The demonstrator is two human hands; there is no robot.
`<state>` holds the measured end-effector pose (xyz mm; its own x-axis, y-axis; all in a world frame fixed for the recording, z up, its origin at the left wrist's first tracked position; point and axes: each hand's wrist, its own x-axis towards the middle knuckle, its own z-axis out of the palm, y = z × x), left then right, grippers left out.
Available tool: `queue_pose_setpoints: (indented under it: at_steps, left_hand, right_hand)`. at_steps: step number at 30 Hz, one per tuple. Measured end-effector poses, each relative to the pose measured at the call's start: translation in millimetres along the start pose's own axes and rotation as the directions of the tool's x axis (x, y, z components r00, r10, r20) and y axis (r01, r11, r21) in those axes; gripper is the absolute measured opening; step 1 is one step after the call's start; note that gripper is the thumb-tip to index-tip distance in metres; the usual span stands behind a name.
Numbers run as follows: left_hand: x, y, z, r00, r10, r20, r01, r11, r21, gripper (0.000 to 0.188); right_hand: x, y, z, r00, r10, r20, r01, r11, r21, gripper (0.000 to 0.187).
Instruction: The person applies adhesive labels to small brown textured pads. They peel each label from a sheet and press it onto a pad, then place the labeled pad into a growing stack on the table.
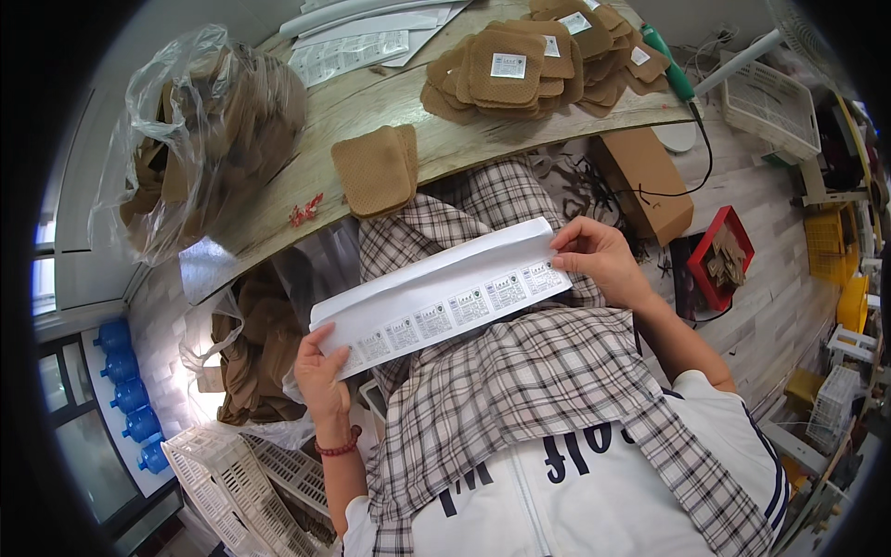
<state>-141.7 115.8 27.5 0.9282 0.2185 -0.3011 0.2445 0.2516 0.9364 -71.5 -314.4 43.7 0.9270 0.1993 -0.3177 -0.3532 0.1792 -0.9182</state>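
Note:
A long white strip of printed labels [436, 295], its upper part folded over, is stretched across my lap above a checked apron. My left hand [321, 376] pinches its left end between thumb and fingers. At the other end, my right hand [599, 260] grips the upper right corner with thumb and forefinger. Just beyond the strip, a small stack of brown textured fabric pads [373, 172] lies at the table's near edge. Farther back on the table is a heap of similar brown pads [506, 70], several with white labels on them.
The wooden table [390, 102] also bears label sheets [357, 56], red scraps [305, 210] and a green-handled tool [670, 65] with a black cord. A clear bag of brown pieces [209, 139] stands at left. Around me are plastic crates [232, 492], a cardboard box [640, 181] and a red tray [722, 257].

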Motion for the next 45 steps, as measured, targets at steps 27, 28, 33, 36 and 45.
queue_pose_setpoints:
  at_steps: [27,28,33,36,45]
  left_hand:
    - [-0.2,16.9,-1.2,0.990,-0.001,0.142,-0.022,0.986,0.164,0.049]
    - [-1.3,19.7,-0.7,0.991,-0.017,0.130,-0.007,0.983,0.184,0.049]
    - [-6.1,30.8,1.1,0.996,-0.003,0.092,-0.013,0.985,0.170,0.050]
    - [-7.6,27.7,-4.7,0.997,0.011,0.081,-0.016,0.998,0.054,0.048]
    - [-12.9,34.5,-7.1,1.000,0.014,0.017,-0.015,1.000,0.014,0.048]
  right_hand:
    - [4.2,-36.3,16.0,0.997,0.027,0.079,-0.008,0.971,-0.239,0.044]
    - [5.6,-35.8,11.0,0.996,-0.010,0.085,0.038,0.940,-0.340,0.045]
    - [14.4,-39.1,11.3,0.991,-0.090,0.103,0.127,0.886,-0.446,0.046]
    - [17.0,-38.0,12.1,0.984,-0.148,0.103,0.179,0.877,-0.447,0.039]
    - [18.4,-38.1,15.9,0.972,-0.208,0.107,0.233,0.897,-0.375,0.035]
